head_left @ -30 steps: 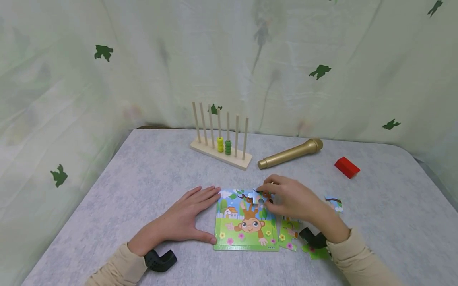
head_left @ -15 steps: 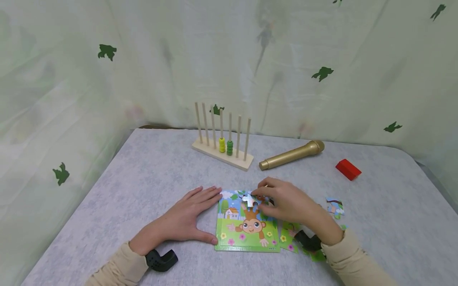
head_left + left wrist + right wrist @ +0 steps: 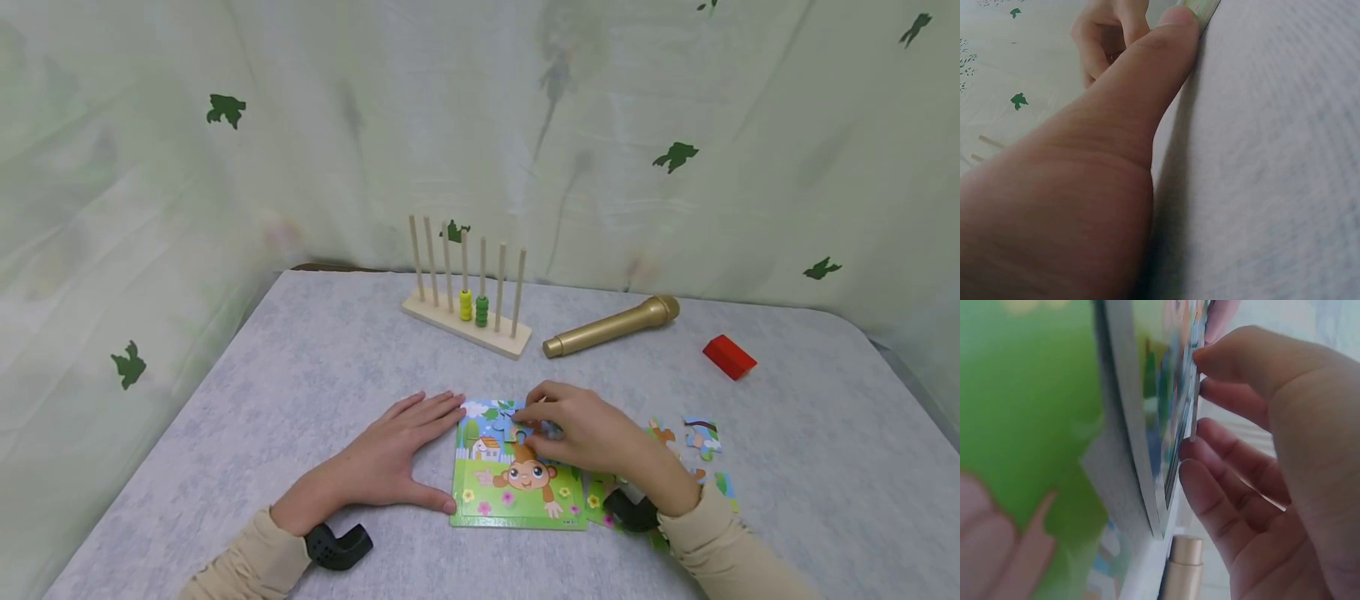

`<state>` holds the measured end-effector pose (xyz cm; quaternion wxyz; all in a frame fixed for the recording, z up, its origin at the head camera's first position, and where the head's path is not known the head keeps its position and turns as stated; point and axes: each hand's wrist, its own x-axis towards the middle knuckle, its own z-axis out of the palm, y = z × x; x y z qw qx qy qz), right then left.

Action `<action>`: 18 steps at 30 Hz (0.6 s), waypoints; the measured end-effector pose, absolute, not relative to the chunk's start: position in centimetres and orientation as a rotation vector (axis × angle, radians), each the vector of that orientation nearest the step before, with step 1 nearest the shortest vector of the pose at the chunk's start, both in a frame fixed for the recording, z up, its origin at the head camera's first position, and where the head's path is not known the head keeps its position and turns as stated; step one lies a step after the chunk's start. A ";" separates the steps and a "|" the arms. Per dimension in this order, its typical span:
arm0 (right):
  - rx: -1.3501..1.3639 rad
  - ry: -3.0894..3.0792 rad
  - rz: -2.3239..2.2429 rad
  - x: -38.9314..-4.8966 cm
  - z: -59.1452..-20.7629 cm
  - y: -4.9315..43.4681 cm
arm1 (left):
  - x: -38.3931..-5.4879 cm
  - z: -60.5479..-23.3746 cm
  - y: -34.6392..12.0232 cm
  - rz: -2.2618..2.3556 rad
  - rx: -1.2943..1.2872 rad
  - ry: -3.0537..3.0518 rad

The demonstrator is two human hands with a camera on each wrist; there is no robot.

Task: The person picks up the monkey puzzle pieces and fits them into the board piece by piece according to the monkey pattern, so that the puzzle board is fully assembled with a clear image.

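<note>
A square jigsaw puzzle board (image 3: pixel 517 518) with a monkey picture lies flat on the table. My left hand (image 3: pixel 390 458) rests flat beside it, fingers spread, with fingertips and thumb at the board's left edge. Over the upper part of the board, my right hand (image 3: pixel 592 429) pinches a puzzle piece (image 3: pixel 513 431) between thumb and fingers. In the right wrist view the thin piece (image 3: pixel 1195 415) shows edge-on, close over the board's surface. Part of the board's top right is hidden behind the right hand.
Several loose puzzle pieces (image 3: pixel 702 435) lie right of the board, some under the right wrist. Behind stand a wooden peg rack (image 3: pixel 465 325) with yellow and green beads, a gold microphone (image 3: pixel 611 327) and a red block (image 3: pixel 729 357). A patterned curtain (image 3: pixel 360 150) hangs behind the table.
My right hand has moved left across the top of the board with the puzzle piece, uncovering more loose pieces at right. The left hand has stayed in place.
</note>
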<state>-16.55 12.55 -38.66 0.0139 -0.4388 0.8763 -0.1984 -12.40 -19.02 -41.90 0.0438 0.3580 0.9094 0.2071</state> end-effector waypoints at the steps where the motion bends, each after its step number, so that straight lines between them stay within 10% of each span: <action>1: -1.369 2.725 -0.617 -16.6 -38.7 12.5 | -12.4 -41.9 -19.0 0.637 1.093 2.779; 18: -1.407 2.706 -0.611 -16.4 -38.8 12.3 | -12.4 -41.9 -19.0 0.676 1.078 2.761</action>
